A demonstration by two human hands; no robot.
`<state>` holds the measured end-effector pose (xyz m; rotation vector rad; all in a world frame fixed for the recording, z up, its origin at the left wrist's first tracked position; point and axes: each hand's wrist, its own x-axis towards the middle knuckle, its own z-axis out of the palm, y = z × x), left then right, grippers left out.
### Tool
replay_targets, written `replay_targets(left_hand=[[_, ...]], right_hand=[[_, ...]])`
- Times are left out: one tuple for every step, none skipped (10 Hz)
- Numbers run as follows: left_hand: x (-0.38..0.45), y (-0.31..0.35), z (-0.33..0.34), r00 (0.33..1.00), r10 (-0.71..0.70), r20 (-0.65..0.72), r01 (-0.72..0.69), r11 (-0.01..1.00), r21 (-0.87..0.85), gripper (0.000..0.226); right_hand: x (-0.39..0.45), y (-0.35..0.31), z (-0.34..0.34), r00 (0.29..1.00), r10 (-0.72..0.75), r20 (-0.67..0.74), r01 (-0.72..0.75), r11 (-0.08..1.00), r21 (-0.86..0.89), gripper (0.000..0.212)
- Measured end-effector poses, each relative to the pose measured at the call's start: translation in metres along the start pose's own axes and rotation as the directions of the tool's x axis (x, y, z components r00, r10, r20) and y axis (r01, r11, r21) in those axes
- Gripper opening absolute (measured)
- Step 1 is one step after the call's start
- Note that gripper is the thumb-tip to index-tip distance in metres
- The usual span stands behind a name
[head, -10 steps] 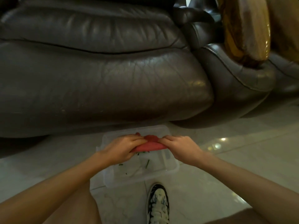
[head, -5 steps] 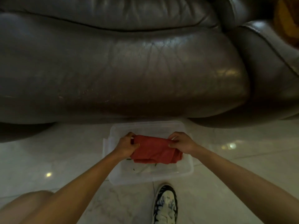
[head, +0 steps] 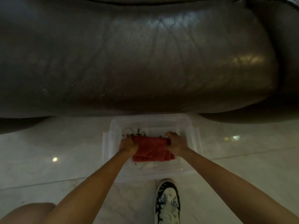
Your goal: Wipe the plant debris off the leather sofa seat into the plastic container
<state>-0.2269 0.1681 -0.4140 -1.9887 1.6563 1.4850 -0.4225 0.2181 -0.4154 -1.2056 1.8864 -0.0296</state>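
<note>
Plant debris (head: 138, 131): dark green bits, inside plastic container (head: 113, 126), mostly along far inner side, just beyond cloth; one small speck by cloth's near edge too. Left to right: bare knee (head: 24, 212) at bottom-left corner. Left hand (head: 127, 145) closed around left end of red cloth (head: 150, 149), fingers curled in, over container's left half. Cloth bunched and folded, spanning between both hands, hanging into container; contact with container floor hard to confirm. Right hand (head: 176, 143) clamped on cloth's right end, fingers wrapped, thumb tucked. Container clear, rectangular, on pale marble floor (head: 48, 151), far rim right up against front of leather sofa seat (head: 137, 54). Seat dark, creased, glossy; no debris discernible on it, but dim and blurred. Patterned sneaker (head: 167, 201) on floor just near side of container, right of centre.
</note>
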Motion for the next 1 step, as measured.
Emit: replay_targets(left_hand=[[0.0029,0.0036,0.0012,0.998,0.017,-0.056,-0.015,0.999,0.045,0.04]], right_hand=[[-0.0003,-0.0019,-0.0021,0.996,-0.082,-0.046,0.076,0.989,-0.126,0.047]])
